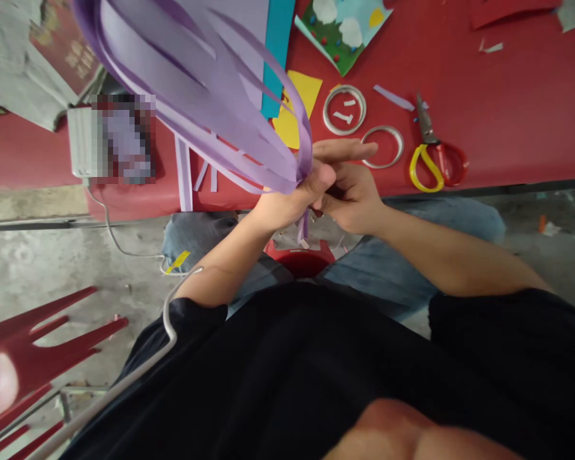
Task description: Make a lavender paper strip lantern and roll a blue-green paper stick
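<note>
Beneath you is the red table [517, 128]; over its near edge, your left hand [287, 204] pinches gathered purple paper strips [263, 144], probably keeping their ends bunched. Your right hand [357, 188] touches it, fingers half-curled, grip unclear. Scissors [428, 131] lie rightward, presumably for easy reach.

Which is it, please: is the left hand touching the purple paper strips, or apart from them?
Touching. The head view shows it: the left hand grips the gathered end of the purple paper strips, its thumb pressed against them.
</note>
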Demonstrator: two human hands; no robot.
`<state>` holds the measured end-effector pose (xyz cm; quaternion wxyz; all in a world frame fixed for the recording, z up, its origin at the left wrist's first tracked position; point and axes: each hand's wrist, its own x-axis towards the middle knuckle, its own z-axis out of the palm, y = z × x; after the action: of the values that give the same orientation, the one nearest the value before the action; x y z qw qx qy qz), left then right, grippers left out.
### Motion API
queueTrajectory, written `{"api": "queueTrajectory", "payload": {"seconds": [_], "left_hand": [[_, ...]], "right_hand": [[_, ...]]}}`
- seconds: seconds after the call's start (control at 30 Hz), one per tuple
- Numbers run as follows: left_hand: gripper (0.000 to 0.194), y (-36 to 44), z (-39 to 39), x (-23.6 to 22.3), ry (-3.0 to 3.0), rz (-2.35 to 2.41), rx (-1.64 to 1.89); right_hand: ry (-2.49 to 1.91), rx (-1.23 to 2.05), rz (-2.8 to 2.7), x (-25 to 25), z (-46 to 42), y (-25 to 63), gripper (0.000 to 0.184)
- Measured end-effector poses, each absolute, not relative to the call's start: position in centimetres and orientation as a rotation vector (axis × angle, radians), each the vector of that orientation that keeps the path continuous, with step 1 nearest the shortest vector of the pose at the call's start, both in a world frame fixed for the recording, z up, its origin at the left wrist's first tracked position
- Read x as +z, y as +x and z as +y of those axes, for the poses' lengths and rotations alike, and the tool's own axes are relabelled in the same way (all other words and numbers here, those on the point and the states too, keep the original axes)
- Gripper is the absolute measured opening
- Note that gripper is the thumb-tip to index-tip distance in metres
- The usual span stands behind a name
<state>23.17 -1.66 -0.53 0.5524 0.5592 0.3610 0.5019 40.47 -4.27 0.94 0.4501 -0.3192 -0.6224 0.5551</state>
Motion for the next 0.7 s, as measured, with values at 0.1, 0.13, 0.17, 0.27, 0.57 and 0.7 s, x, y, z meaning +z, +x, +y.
{"api": "queueTrajectory", "payload": {"seconds": [0.1, 0.13, 0.17, 0.27, 0.57, 0.7], "left_hand": [[0.072, 23.3, -1.5, -0.8, 1.313, 0.79, 1.082], [0.079, 23.5, -1.4, -0.8, 1.301, 0.786, 1.09], [0.088, 23.6, -1.2, -0.8, 1.293, 0.788, 1.109], [0.099, 24.2, -0.9, -0.7, 1.281, 0.813, 1.169], [0.048, 24.9, -2.2, 2.1, 1.35, 0.87, 1.267], [0.044, 25.5, -2.9, 2.0, 1.391, 0.969, 1.343]], "right_hand": [[-0.831, 1.32, -1.498, 0.9, -4.2, 40.4, 0.055], [-0.865, 1.293, -1.488, 0.9, -4.1, 40.4, 0.057], [-0.89, 1.26, -1.477, 0.8, -4.0, 40.4, 0.058], [-0.912, 1.194, -1.442, 0.4, -3.4, 40.6, 0.059], [-0.954, 1.091, -1.371, 0.3, -3.3, 41.5, 0.046], [-1.045, 0.938, -1.388, 0.3, -3.6, 40.8, 0.045]]}}
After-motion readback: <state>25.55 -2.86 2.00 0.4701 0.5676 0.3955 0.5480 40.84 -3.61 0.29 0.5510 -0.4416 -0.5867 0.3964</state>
